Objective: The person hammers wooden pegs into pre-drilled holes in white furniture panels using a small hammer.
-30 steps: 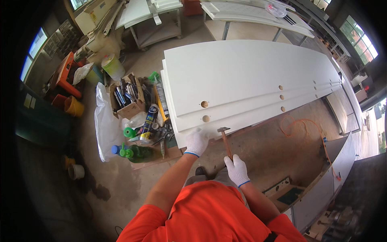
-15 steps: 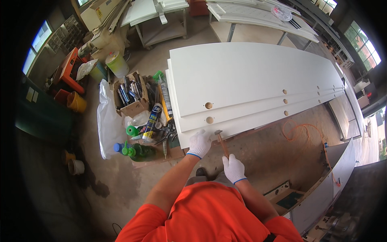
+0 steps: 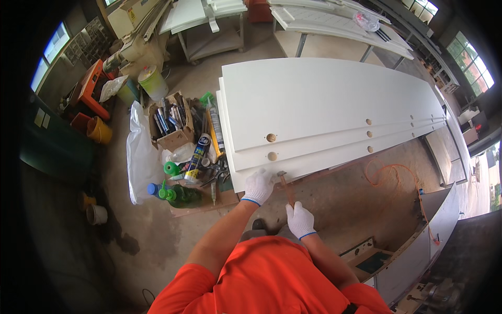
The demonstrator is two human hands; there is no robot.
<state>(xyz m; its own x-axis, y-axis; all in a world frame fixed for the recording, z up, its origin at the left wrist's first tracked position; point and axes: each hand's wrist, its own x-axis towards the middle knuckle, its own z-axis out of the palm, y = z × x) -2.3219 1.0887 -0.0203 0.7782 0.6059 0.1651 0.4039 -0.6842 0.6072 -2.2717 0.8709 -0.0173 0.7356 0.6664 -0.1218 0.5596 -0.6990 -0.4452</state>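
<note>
My right hand [image 3: 300,221], in a white knit glove with a blue cuff, is wrapped round the wooden handle of a hammer [image 3: 290,194]. The hammer's small metal head is over the near edge of the lowest white panel, just right of my left fingers. My left hand [image 3: 259,187], gloved the same way, rests at that panel's near left corner with its fingers drawn together. Whatever they pinch is too small to make out. The stacked white panels [image 3: 324,94] stretch away to the right, stepped along the near side, with round holes near their edges.
Left of the panels, a cardboard box of markers [image 3: 170,123], a spray can [image 3: 197,157], a green bottle [image 3: 183,196] and several tools crowd a board. A clear plastic sheet [image 3: 138,157] lies beside them. An orange hose [image 3: 397,168] curls on the floor at right.
My right hand and the hammer have shifted slightly left and toward me. My left hand stays at the panel corner.
</note>
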